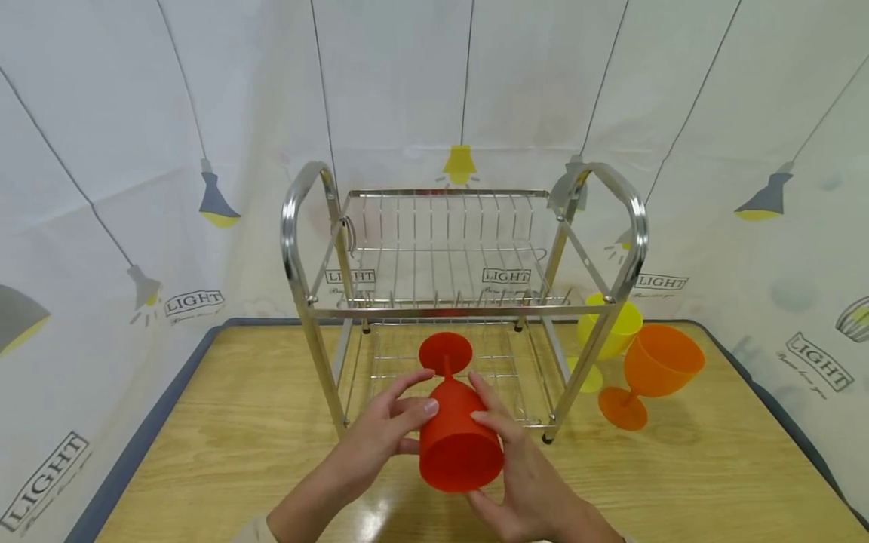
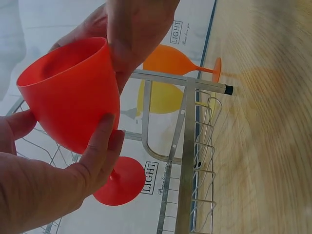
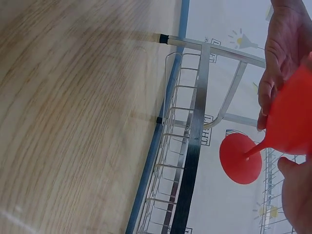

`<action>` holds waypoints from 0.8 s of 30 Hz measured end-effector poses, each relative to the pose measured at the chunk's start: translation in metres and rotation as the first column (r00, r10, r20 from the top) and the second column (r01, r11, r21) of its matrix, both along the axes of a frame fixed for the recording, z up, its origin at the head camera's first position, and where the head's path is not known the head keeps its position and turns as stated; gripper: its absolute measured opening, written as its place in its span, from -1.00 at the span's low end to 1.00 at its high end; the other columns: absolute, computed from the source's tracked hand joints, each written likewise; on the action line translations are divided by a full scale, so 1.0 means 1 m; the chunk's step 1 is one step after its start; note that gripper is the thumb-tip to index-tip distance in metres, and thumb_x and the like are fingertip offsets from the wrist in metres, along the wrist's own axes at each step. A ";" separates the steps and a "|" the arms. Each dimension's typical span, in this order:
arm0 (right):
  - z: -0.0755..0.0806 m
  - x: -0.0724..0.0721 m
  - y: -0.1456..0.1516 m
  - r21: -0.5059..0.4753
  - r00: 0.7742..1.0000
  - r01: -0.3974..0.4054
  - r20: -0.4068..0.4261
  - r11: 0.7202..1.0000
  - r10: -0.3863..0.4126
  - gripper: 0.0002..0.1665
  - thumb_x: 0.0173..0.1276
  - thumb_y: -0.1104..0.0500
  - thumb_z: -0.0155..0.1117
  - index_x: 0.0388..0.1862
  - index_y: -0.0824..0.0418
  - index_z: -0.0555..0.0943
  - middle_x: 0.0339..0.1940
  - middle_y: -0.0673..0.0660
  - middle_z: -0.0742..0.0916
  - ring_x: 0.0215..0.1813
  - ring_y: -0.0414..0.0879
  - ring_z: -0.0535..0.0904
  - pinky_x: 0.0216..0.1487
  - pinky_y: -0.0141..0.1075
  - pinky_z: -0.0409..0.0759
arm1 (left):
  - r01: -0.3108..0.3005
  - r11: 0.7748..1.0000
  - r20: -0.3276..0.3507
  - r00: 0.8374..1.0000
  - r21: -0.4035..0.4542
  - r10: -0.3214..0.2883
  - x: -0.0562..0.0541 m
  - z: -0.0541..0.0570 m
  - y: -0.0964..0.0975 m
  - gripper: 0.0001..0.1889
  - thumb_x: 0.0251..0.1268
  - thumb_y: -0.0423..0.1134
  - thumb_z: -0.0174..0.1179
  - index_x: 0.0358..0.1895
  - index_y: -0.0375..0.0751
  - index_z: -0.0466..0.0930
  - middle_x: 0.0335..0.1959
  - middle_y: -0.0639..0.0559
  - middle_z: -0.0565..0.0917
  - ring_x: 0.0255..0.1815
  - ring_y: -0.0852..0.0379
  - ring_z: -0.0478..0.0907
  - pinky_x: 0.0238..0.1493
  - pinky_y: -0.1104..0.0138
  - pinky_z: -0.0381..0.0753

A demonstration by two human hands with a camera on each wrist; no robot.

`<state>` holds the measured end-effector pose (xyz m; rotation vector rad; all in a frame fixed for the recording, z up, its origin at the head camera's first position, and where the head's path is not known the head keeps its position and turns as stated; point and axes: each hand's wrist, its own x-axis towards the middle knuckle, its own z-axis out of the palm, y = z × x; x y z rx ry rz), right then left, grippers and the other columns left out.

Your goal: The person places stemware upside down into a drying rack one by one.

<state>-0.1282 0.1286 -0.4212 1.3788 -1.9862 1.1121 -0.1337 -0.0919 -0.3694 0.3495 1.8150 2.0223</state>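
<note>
Both hands hold a red plastic goblet point(image 1: 462, 437) in front of the dish rack, its bowl mouth tipped toward me and its round foot point(image 1: 445, 353) pointing at the rack. My left hand point(image 1: 383, 430) grips the left side of the bowl, thumb on top and fingers along the side and under. On the opposite side, my right hand point(image 1: 519, 467) curls its fingers and thumb round the bowl. In the left wrist view the goblet point(image 2: 73, 97) is tilted, with the rim up and the stem running down between the hands.
A two-tier metal dish rack point(image 1: 462, 311) stands on the wooden table point(image 1: 237, 407). Right of it, an orange goblet point(image 1: 655, 369) and a yellow goblet point(image 1: 614, 332) stand upright, the yellow one partly behind a rack leg. A lamp-printed cloth point(image 1: 407, 90) hangs behind.
</note>
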 end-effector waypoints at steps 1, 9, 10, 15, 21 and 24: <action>0.001 0.001 0.001 0.008 1.000 -0.016 0.019 1.000 0.015 -0.08 0.29 0.00 0.26 0.35 0.52 0.06 0.48 0.56 0.07 0.53 0.20 0.11 0.45 -0.29 0.32 | -0.003 1.000 -0.002 1.000 0.000 0.003 0.000 0.000 0.000 -0.36 0.44 -0.13 0.11 0.47 -0.24 0.10 0.24 -0.35 0.49 0.02 -0.04 0.63 -0.01 0.12 0.72; 0.007 0.008 0.003 0.023 0.957 -0.063 0.285 0.998 0.054 0.14 0.34 -0.23 0.13 0.51 0.47 -0.15 0.57 0.41 -0.12 0.59 0.20 -0.10 0.52 -0.13 0.20 | -0.029 0.999 -0.046 0.999 -0.014 0.028 -0.002 -0.001 -0.001 -0.32 0.34 -0.21 0.21 0.46 -0.17 0.13 0.34 -0.32 0.40 0.25 -0.17 0.48 0.14 0.08 0.63; 0.008 0.009 0.003 0.022 0.945 -0.057 0.322 0.998 0.047 0.14 0.35 -0.23 0.12 0.53 0.43 -0.16 0.59 0.37 -0.13 0.59 0.18 -0.10 0.51 -0.13 0.21 | -0.039 0.999 -0.051 0.998 -0.022 0.038 -0.002 -0.001 0.000 -0.31 0.32 -0.22 0.24 0.46 -0.15 0.14 0.34 -0.31 0.40 0.27 -0.18 0.46 0.16 0.07 0.62; 0.007 0.011 0.003 0.032 0.903 -0.018 0.429 0.999 0.003 0.12 0.38 -0.28 0.07 0.58 0.27 -0.22 0.62 0.22 -0.13 0.59 0.09 -0.04 0.49 -0.12 0.26 | -0.115 0.990 -0.083 0.991 -0.076 0.109 -0.002 -0.007 0.003 -0.25 0.19 -0.26 0.35 0.45 -0.09 0.21 0.35 -0.18 0.44 0.30 -0.17 0.41 0.16 0.07 0.62; 0.003 0.010 0.004 0.016 0.820 -0.005 0.573 1.000 -0.005 0.08 0.36 -0.05 0.17 0.61 0.07 -0.27 0.63 0.06 -0.07 0.59 0.02 0.00 0.49 -0.12 0.25 | -0.146 0.985 -0.137 0.982 -0.091 0.133 0.000 -0.016 0.007 -0.19 0.10 -0.31 0.42 0.44 -0.12 0.23 0.37 -0.14 0.43 0.31 -0.19 0.40 0.12 0.11 0.65; 0.002 0.009 0.005 0.008 0.761 0.013 0.649 1.000 -0.015 0.09 0.30 0.15 0.20 0.61 -0.04 -0.25 0.62 -0.04 0.00 0.57 -0.03 0.04 0.47 -0.10 0.29 | -0.147 0.983 -0.161 0.979 -0.113 0.128 0.001 -0.018 0.009 -0.18 0.09 -0.29 0.44 0.45 -0.10 0.23 0.38 -0.12 0.41 0.30 -0.19 0.41 0.11 0.10 0.66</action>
